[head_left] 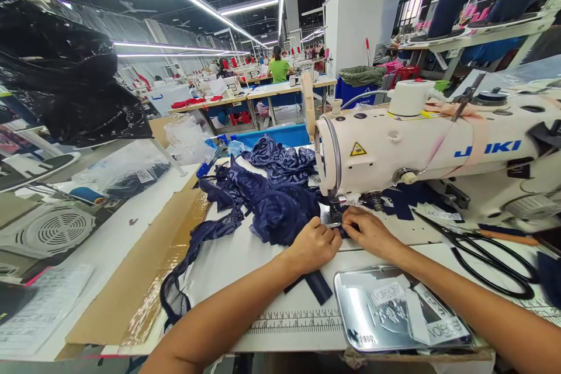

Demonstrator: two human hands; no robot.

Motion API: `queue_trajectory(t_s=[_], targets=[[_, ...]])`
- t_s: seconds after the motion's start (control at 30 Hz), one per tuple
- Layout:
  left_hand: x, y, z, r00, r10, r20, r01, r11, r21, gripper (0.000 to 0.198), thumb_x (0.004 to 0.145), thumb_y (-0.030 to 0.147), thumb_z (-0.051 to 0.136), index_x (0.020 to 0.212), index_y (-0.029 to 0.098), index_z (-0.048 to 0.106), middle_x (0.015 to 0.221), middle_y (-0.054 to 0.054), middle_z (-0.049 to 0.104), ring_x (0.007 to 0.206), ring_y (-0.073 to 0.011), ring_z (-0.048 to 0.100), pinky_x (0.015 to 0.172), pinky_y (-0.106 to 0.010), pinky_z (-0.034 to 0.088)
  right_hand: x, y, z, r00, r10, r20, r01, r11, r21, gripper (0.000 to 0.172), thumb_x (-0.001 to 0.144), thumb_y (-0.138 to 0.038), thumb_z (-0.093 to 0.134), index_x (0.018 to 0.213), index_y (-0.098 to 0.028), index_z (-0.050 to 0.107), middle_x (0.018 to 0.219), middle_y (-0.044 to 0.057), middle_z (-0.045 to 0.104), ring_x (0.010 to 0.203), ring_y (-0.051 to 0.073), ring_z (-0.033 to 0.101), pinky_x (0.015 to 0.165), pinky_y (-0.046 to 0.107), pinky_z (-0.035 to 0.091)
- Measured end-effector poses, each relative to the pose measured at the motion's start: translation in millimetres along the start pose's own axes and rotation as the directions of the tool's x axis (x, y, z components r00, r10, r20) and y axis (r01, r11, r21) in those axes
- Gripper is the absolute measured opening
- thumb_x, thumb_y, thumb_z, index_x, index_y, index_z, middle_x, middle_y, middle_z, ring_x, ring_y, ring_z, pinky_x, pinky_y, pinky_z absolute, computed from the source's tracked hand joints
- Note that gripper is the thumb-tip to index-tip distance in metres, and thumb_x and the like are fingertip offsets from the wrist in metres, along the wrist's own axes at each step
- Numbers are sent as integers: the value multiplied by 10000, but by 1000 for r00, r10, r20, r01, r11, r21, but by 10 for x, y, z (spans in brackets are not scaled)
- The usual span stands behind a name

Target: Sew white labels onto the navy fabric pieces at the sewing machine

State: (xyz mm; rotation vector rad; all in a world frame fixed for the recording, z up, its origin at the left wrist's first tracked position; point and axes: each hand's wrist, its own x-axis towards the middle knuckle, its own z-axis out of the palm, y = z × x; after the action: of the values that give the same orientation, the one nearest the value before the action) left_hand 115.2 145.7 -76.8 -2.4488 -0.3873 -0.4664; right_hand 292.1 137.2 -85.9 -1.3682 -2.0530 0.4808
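Note:
A navy lace bra (280,210) lies bunched on the sewing machine's bed, with its cup beside the presser foot (335,213). My left hand (316,243) is closed on the bra's edge just in front of the foot. Close to the needle area, my right hand (368,232) pinches the same dark fabric from the right; its fingertips partly hide the spot. A navy band (318,287) trails out below my left hand. More navy lace pieces (280,158) are heaped behind the cup.
The white sewing machine (438,152) fills the right side. Black scissors (491,260) lie right of a metal tray (350,315) holding printed labels (442,321). A printed ruler (289,322) runs along the front edge. Cardboard (131,280) covers the left side. A person (279,67) sits far ahead.

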Motion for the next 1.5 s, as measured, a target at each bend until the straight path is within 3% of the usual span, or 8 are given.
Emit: queue_trajectory(t_s=[0.3,0.47,0.57,0.8,0.93,1.07,1.23,1.5], targets=[[16,-18,-9,998,22,63,-18,999,-50,185,863,59,366,820,77,545,581,-13,534,527,-134,518,551,-294,321,-8,-12,1,1000,-14,-17,13,1000,-24,207,785,-181,386,584,-206,429,732,36,557,720,183,541,671,341,438],[19,-11,0,997,2,77,3,998,-65,173,846,64,394,761,88,543,577,-14,532,523,-139,510,560,-300,314,-51,-9,-36,999,-39,5,39,999,-18,195,818,-186,442,676,-191,575,790,33,616,783,180,563,734,346,458],[29,2,22,992,11,128,1,996,-92,182,847,69,394,743,94,541,598,-26,547,541,-142,517,578,-304,321,-125,-38,-56,991,-131,26,133,985,-109,183,813,-148,475,798,-202,649,904,39,641,850,186,566,764,348,465],[-20,-115,-85,984,17,179,18,981,-192,184,846,114,434,702,122,549,711,-53,595,677,-167,557,618,-316,360,-301,-214,-9,956,-260,135,288,749,-597,287,721,35,430,790,-154,635,817,79,601,740,198,547,566,285,482],[-97,-208,-209,985,104,135,-57,947,-318,143,827,168,466,765,128,588,1024,-87,615,1009,-205,530,878,-354,373,-256,-119,-77,887,-390,248,457,662,-594,311,708,37,470,923,-127,623,901,99,612,804,207,552,631,289,509],[-63,-108,-140,980,50,193,27,926,-377,137,822,135,462,844,111,596,1028,-80,628,997,-170,552,944,-296,372,-121,66,-181,816,-505,281,570,622,-536,341,709,25,484,995,-108,613,956,109,630,875,217,568,729,317,526],[68,69,47,965,-131,227,201,925,-323,152,860,145,436,841,102,581,966,-94,640,916,-173,591,869,-298,436,-35,224,-200,847,-472,244,514,608,-606,431,709,35,422,1056,-138,609,1090,107,632,935,226,600,667,317,557],[151,113,42,947,-180,266,255,926,-279,111,832,131,478,876,85,568,952,-114,630,906,-191,596,788,-312,470,-44,282,-165,895,-380,233,441,686,-578,500,727,30,391,1147,-167,576,1199,109,581,993,240,593,747,376,557]])
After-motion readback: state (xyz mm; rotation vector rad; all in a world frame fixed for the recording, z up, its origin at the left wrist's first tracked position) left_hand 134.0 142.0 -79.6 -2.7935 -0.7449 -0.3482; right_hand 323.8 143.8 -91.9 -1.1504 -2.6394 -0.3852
